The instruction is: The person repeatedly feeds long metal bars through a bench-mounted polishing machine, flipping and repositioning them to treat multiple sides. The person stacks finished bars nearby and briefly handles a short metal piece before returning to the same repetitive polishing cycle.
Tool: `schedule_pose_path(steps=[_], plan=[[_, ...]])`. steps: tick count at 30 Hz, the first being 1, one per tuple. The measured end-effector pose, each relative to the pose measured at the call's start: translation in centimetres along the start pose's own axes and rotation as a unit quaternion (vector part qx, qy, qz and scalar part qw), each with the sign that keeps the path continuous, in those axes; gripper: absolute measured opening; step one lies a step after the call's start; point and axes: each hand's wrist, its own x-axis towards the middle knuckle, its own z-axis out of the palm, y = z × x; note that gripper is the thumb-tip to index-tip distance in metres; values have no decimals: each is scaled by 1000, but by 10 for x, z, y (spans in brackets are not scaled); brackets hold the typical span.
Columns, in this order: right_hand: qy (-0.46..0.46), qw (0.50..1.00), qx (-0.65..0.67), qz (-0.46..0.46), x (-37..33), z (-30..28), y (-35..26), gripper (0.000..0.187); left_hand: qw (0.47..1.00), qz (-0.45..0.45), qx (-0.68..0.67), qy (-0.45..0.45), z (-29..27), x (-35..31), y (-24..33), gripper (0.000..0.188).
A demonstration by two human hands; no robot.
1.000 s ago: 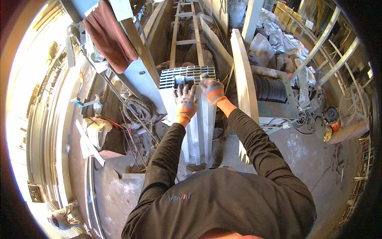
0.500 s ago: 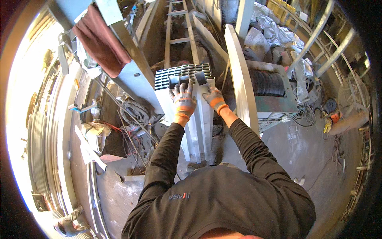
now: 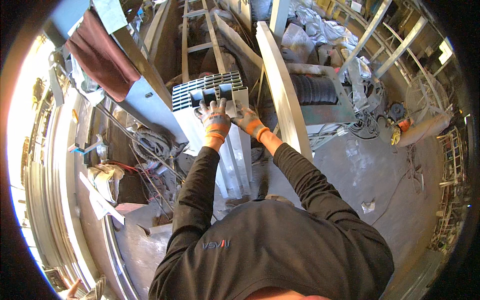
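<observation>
A bundle of long, pale hollow metal profiles stands in front of me, its far end showing rows of rectangular openings. Two larger square openings face up at its near side. My left hand, in a grey and orange glove, rests on the near faces with its fingers spread just below those openings. To its right, my right hand, gloved alike, has its fingers bent around the near right profile close to its end. Part of that grip is hidden by the glove.
A ladder-like frame lies beyond the bundle. On the right are a pale beam and a dark coil in a metal frame. A brown cloth hangs at left, above coiled rope. Long profiles line the far left.
The view has shifted, so the bundle appears farther left. The tilted profile end by my right hand now sits more in line with the others. My hands are closer together.
</observation>
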Motion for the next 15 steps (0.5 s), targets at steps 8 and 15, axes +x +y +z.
schedule_pose_path(steps=[8,15], plan=[[41,999,2,-30,-23,-38,3,78,998,-23,24,-55,-17,9,-19,63],[203,977,-70,-11,-154,-168,36,76,1000,-17,-1,17,14,2,-29,75]])
